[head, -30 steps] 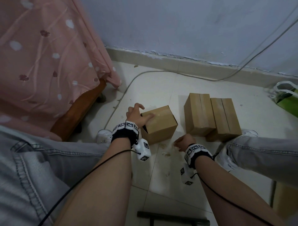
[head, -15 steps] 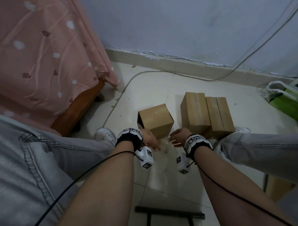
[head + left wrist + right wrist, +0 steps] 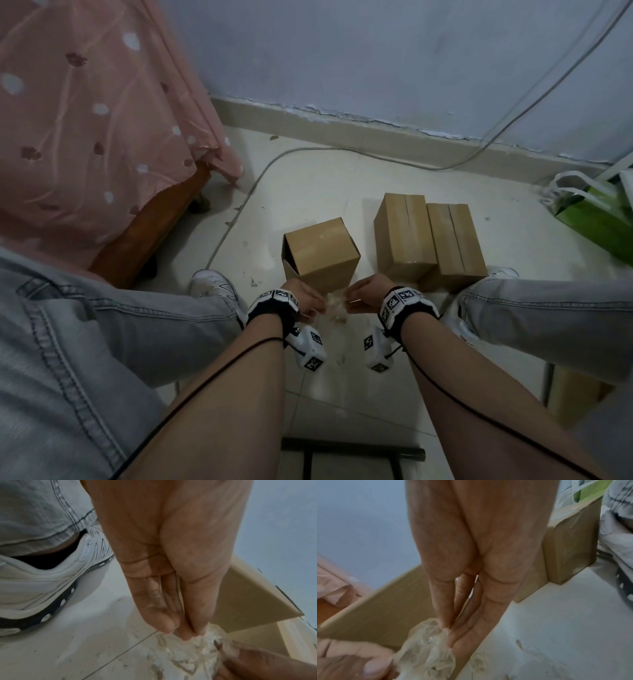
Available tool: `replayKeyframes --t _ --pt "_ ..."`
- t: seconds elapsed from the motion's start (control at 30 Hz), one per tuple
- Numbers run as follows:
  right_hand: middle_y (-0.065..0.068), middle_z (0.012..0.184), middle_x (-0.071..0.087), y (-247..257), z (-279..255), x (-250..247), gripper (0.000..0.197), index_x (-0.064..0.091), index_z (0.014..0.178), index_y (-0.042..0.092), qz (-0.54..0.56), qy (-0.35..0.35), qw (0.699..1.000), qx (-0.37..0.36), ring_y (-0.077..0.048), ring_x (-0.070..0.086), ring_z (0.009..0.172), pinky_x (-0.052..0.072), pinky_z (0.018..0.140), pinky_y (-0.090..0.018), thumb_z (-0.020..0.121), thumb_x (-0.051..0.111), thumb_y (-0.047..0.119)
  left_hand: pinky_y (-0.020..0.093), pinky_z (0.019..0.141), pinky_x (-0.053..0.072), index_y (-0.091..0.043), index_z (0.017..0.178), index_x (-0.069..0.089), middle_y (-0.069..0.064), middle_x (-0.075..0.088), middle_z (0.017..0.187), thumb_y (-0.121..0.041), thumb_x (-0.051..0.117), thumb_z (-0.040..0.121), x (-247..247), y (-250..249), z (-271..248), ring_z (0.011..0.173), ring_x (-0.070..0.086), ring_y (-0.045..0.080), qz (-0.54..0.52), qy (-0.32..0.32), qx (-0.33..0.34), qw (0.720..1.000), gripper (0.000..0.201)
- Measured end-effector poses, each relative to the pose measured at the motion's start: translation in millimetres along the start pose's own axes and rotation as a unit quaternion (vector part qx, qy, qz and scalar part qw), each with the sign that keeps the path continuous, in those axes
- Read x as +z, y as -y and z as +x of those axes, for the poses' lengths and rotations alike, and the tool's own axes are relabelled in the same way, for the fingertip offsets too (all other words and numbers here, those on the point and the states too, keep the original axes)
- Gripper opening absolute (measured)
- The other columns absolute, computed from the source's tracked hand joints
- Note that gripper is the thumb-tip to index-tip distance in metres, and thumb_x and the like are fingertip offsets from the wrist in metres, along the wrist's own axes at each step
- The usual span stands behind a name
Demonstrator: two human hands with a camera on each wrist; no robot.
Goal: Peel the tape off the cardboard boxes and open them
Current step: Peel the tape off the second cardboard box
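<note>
On the tiled floor, before the nearest box [image 3: 322,257]: crumpled clear tape [image 3: 334,306], pinched from both sides by left hand [image 3: 303,298] and right hand [image 3: 366,294] fingertips; two taped boxes [image 3: 430,236] beside.

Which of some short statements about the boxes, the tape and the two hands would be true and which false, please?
1. Both hands hold the crumpled clear tape. True: left hand, right hand.
2. Three cardboard boxes stand on the floor. True: nearest box, two taped boxes.
3. The two far boxes stand well apart. False: they stand side by side.
4. The left hand rests on the nearest box. False: it pinches the tape in front of it.
</note>
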State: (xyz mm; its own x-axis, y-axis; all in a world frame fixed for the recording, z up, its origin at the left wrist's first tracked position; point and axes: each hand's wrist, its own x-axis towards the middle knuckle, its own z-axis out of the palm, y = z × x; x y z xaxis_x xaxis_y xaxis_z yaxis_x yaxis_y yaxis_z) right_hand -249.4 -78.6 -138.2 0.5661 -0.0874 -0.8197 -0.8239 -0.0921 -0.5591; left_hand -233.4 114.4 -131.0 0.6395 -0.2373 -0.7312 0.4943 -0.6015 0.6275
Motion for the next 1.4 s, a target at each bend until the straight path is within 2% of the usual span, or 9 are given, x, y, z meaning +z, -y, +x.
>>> replayKeyframes --t 0.3,0.43,0.5,0.67,0.8,0.93,1.13,1.27,1.4 --pt "-0.025 0.095 0.068 -4 10 1 0.019 0.064 0.107 -0.011 0.008 -0.031 0.999 0.003 -0.033 0.071 0.075 0.062 0.065 -0.038 0.091 0.055 -0.012 0.042 0.076 0.062 -0.001 0.077 0.078 0.016 0.075 0.080 -0.010 0.077 0.079 -4 11 13 0.081 0.073 0.032 0.018 0.013 -0.049 0.999 0.009" --pt "-0.026 0.096 0.068 -22 9 -8 0.011 0.064 0.100 -0.004 -0.024 -0.068 0.997 0.023 -0.035 0.067 0.075 0.060 0.076 -0.047 0.094 0.055 -0.005 0.039 0.086 0.057 0.015 0.096 0.069 0.025 0.072 0.092 0.004 0.059 0.093 0 15 9 0.084 0.070 0.036 -0.003 0.044 -0.084 0.995 0.016" --pt "-0.024 0.097 0.069 -30 7 -8 0.013 0.067 0.099 -0.003 -0.039 -0.063 0.997 0.026 -0.035 0.066 0.076 0.060 0.077 -0.046 0.094 0.056 0.003 0.038 0.080 0.056 0.018 0.102 0.066 0.027 0.068 0.092 0.007 0.056 0.094 3 13 9 0.076 0.066 0.033 -0.017 0.047 -0.078 0.996 0.017" --pt "-0.019 0.093 0.070 -19 8 0 0.013 0.070 0.099 -0.001 -0.073 -0.026 0.996 -0.042 -0.029 0.067 0.074 0.061 0.076 -0.043 0.092 0.061 0.006 0.040 0.076 0.062 -0.007 0.075 0.080 0.015 0.075 0.077 -0.020 0.087 0.071 -4 9 11 0.078 0.074 0.032 0.038 0.013 -0.046 0.998 0.015" --pt "-0.011 0.091 0.070 4 9 12 0.009 0.074 0.084 0.017 -0.136 0.008 0.984 -0.113 -0.024 0.064 0.076 0.060 0.073 -0.036 0.085 0.072 0.009 0.044 0.076 0.061 -0.009 0.074 0.080 0.014 0.075 0.076 -0.033 0.088 0.050 -7 17 21 0.074 0.074 0.030 0.056 0.011 -0.066 0.996 0.035" --pt "-0.001 0.107 0.073 14 11 29 0.023 0.077 0.103 0.018 -0.321 0.084 0.932 -0.146 -0.020 0.067 0.096 0.057 0.081 -0.030 0.081 0.076 0.013 0.048 0.082 0.059 -0.007 0.078 0.079 0.015 0.075 0.080 -0.044 0.080 0.031 -5 43 58 0.080 0.074 0.034 0.037 0.033 -0.064 0.997 0.059" --pt "-0.014 0.097 0.074 1 24 46 0.022 0.075 0.096 0.003 -0.436 -0.003 0.893 -0.112 -0.026 0.070 0.094 0.057 0.088 -0.037 0.081 0.075 0.019 0.044 0.084 0.059 -0.003 0.078 0.079 0.019 0.075 0.085 -0.005 0.080 0.075 -4 24 23 0.088 0.073 0.034 -0.007 0.042 -0.063 0.997 0.004" --pt "-0.013 0.100 0.072 -14 35 33 0.024 0.075 0.096 0.004 -0.439 -0.073 0.888 -0.119 -0.026 0.067 0.097 0.055 0.089 -0.032 0.082 0.074 0.023 0.053 0.082 0.058 0.011 0.083 0.074 0.026 0.073 0.084 0.000 0.075 0.079 -6 26 23 0.086 0.072 0.039 -0.041 0.006 -0.073 0.996 0.012" --pt "-0.011 0.107 0.068 -27 42 21 0.030 0.072 0.104 0.008 -0.426 -0.123 0.891 -0.097 -0.026 0.064 0.101 0.054 0.088 -0.032 0.081 0.077 0.027 0.047 0.080 0.060 0.007 0.086 0.075 0.023 0.074 0.082 -0.001 0.076 0.080 -7 30 27 0.081 0.074 0.035 -0.055 0.012 -0.085 0.995 0.010"
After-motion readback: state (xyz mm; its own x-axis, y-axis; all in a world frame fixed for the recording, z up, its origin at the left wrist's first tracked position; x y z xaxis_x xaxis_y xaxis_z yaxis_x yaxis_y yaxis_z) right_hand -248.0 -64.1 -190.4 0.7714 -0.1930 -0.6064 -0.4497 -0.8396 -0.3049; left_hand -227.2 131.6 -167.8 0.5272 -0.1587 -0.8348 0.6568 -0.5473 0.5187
